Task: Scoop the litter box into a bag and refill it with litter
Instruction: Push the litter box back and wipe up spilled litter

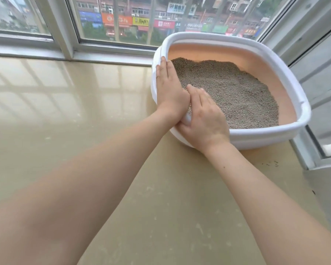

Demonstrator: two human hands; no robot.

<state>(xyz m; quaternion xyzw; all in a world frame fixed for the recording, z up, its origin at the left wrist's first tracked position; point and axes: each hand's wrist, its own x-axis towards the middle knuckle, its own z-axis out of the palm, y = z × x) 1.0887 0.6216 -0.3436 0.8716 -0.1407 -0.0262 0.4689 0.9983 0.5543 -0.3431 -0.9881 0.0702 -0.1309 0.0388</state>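
Litter box (237, 139): white rim and outer wall, peach inner wall, filled with grey granular litter (231, 94). It sits on a glossy beige floor (65, 111) in the corner by a window (122, 20); a few stray granules lie nearby. Left hand (170, 88) lies flat, fingers straight, along the near-left rim. Right hand (204, 119), fingers straight, presses the near corner.

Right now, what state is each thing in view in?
Litter box: upright on the floor, uncovered.
Litter: fills the box, surface uneven.
Left hand: flat, fingers straight, on the box's rim.
Right hand: flat over the near rim, fingers on the litter.
Floor: a few stray grains by the box.
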